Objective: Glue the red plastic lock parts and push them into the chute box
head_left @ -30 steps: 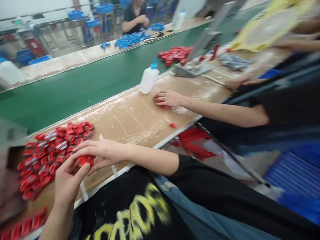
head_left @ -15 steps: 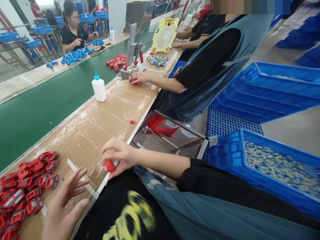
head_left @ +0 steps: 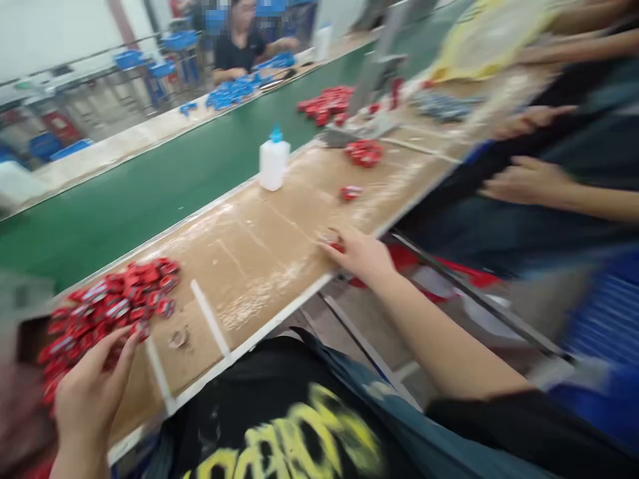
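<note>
Red, small and hard-looking at the fingertips of the right hand [head_left: 367, 256] — a plastic part [head_left: 335, 245] low over the brown worktop [head_left: 269, 219], near its front edge. Showing just between thumb and forefinger, with the digits curled in around it; whether pinched or merely touched, impossible to say through the blur. Lying to the left of the palm, straight off the tips, so far nearer to the right hand than to the left. Too smeared to read a long axis.

Well apart, at the other end, the left hand [head_left: 92, 379] at the near right margin of a heap of red plastic parts [head_left: 114, 299]. Thumb and forefinger close together there, tips right beside an outlying red part [head_left: 141, 329]; no certain grip to be made out. Between the hands, a white strip [head_left: 210, 319] running back from the front edge.

Beyond the right hand, first a lone red part [head_left: 350, 192], then a red cluster [head_left: 364, 153] near a metal press-like fixture [head_left: 377, 73]. Left of these, upright beside the green conveyor belt [head_left: 210, 150] — a white squeeze bottle [head_left: 273, 166] with a blue cap. Off to the right, a co-worker's hand [head_left: 529, 181], loosely curled.
</note>
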A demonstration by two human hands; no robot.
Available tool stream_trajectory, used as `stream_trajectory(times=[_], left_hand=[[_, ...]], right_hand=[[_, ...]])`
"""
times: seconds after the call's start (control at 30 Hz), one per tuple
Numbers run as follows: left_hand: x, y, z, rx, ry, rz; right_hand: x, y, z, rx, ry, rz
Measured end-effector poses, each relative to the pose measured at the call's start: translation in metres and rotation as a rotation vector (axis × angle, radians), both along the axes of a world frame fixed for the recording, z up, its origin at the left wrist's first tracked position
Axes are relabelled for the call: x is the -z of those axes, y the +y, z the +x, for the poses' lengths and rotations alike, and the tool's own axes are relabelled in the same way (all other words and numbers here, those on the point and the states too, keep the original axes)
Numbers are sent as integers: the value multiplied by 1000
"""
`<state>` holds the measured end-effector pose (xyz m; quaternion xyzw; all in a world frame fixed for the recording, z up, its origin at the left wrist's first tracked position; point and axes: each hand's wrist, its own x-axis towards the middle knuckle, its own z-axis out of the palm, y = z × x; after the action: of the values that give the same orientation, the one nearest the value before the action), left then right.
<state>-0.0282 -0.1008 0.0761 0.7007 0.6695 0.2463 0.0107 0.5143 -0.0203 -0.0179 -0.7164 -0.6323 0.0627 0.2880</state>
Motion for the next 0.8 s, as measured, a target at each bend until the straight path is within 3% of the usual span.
stream_trajectory(times=[0.1, 0.2, 0.3, 0.4, 0.5, 0.6, 0.7, 0.8], left_hand=[[3, -9, -22, -172, 77, -154], [14, -12, -28, -173, 159, -258], [29, -9, -15, -194, 364, -243], [44, -1, -1, -227, 464, -229], [55, 3, 5, -233, 430, -185], [59, -3, 3, -213, 338, -162], [61, -15, -3, -99, 170, -151], [66, -24, -8, 54, -17, -130]], right_hand=[[21, -7, -29, -241, -143, 6], [27, 11, -85, -561, -155, 27], [16, 36, -162, -798, -223, 52], [-4, 59, -227, -808, -328, 108], [-26, 65, -268, -878, -299, 156], [-41, 52, -291, -1117, -193, 19], [-44, 36, -304, -1271, -194, -117], [-39, 29, -312, -1323, -214, -102]])
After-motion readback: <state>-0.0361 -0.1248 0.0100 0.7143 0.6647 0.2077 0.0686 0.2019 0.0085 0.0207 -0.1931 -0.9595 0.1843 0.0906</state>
